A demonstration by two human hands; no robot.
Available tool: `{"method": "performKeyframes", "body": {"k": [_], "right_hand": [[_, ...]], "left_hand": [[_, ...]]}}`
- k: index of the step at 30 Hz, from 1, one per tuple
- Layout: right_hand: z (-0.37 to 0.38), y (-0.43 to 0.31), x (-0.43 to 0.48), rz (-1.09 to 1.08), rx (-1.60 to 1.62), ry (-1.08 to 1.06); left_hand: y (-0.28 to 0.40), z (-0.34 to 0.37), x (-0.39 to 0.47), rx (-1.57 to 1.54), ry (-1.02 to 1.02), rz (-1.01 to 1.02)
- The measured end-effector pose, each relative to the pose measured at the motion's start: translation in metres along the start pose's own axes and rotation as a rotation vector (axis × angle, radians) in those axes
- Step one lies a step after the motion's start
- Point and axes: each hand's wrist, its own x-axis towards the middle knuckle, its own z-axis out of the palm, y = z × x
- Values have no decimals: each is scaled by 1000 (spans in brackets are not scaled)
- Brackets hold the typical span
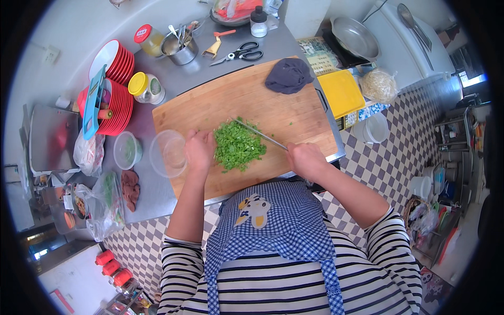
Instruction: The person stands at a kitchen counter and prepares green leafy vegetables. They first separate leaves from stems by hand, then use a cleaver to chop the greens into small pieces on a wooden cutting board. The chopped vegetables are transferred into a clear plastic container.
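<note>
A heap of finely chopped green herbs or leafy greens (239,147) lies on the wooden cutting board (244,94). My right hand (307,159) grips a knife (262,134) by its handle, and its thin blade crosses the upper right side of the heap. At the left edge of the greens is my left hand (200,149), its fingers curled and partly hidden. It overlaps the rim of a clear round plastic container (168,153), which sits partly over the board's left edge. Whether it touches the container or the greens is unclear.
A crumpled dark cloth (289,76) occupies the board's far right corner. Scissors (240,53), a peeler (212,48) and a metal cup of utensils (181,49) lie beyond it. Stacked red bowls (116,106), a yellow-lidded jar (146,88) and a second plastic tub (127,150) stand left.
</note>
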Motion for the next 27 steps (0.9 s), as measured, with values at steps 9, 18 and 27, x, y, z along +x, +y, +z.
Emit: {"method": "performKeyframes", "body": {"k": [9, 18, 27], "right_hand": [[-5, 22, 13, -67, -44, 5], [-25, 5, 22, -128, -87, 38], [-29, -13, 9, -341, -211, -21]], "left_hand": [[-2, 5, 2, 66, -102, 32], [-17, 12, -16, 5, -211, 162], [-26, -13, -65, -56, -71, 19]]}}
